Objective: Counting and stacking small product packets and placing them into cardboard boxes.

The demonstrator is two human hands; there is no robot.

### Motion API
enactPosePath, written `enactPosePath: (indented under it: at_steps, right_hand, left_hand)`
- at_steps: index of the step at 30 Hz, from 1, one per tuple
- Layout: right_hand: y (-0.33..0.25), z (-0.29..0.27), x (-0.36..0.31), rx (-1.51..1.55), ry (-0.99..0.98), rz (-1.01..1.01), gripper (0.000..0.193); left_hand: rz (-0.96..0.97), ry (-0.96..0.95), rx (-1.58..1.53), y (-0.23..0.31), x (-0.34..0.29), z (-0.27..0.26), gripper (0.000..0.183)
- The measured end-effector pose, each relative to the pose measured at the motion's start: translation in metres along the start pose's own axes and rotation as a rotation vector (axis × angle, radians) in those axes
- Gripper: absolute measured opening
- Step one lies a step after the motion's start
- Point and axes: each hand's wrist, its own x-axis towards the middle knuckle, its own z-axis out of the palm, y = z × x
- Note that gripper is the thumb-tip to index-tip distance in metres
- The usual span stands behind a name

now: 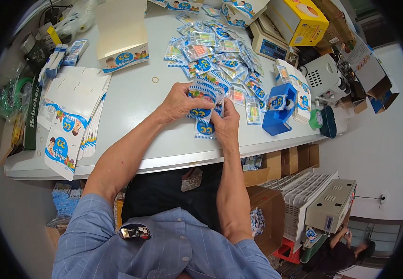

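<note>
Near the middle of the white table, my left hand (179, 101) is closed on several small blue-and-white printed sachets (200, 95), its thumb lying across their front. My right hand (226, 122) grips the right edge of the same sachets, fingers behind them. One sachet (205, 129) hangs lower than the others, below my hands. Just beyond spreads a heap of similar sachets (220, 51), some turned to show clear fronts with coloured strips inside. A lone sachet (253, 110) lies to the right of my right hand.
An open white carton (122, 42) stands at the back left, with flat printed cartons (66, 130) stacked nearer. On the right are a blue tape dispenser (278, 111), a scale (267, 42) and a yellow box (299, 21). Another person (341, 251) sits at the lower right.
</note>
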Motion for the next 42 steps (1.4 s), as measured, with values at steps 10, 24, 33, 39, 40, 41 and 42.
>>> enactPosePath:
  at_steps: [10,24,33,39,40,41,42]
  right_hand:
    - [-0.003,-0.004,-0.015,-0.041,0.042,0.098,0.028]
    - [-0.005,0.001,0.0,0.141,0.214,0.027,0.022]
    - [0.004,0.012,0.0,0.127,-0.006,0.036,0.03]
    - [-0.014,-0.022,-0.013,-0.165,0.456,-0.095,0.024]
    - [-0.017,-0.028,-0.006,-0.126,0.608,-0.191,0.019]
    - [-0.017,-0.032,0.004,-0.152,0.634,-0.297,0.019]
    - [-0.016,-0.039,0.011,-0.184,0.668,-0.405,0.019]
  left_hand:
    - [-0.02,0.243,-0.421,-0.012,0.013,-0.009,0.03]
    - [0.03,0.079,-0.513,-0.025,0.02,-0.012,0.038]
    - [-0.06,0.041,-0.426,-0.023,0.012,0.0,0.027]
    - [0.01,0.136,-0.185,-0.011,0.008,-0.006,0.031]
    - [0.016,0.067,-0.098,-0.009,0.008,-0.003,0.031]
    - [0.023,-0.004,-0.009,-0.008,0.007,0.003,0.031]
    - [-0.005,-0.043,-0.043,-0.004,0.005,0.016,0.028]
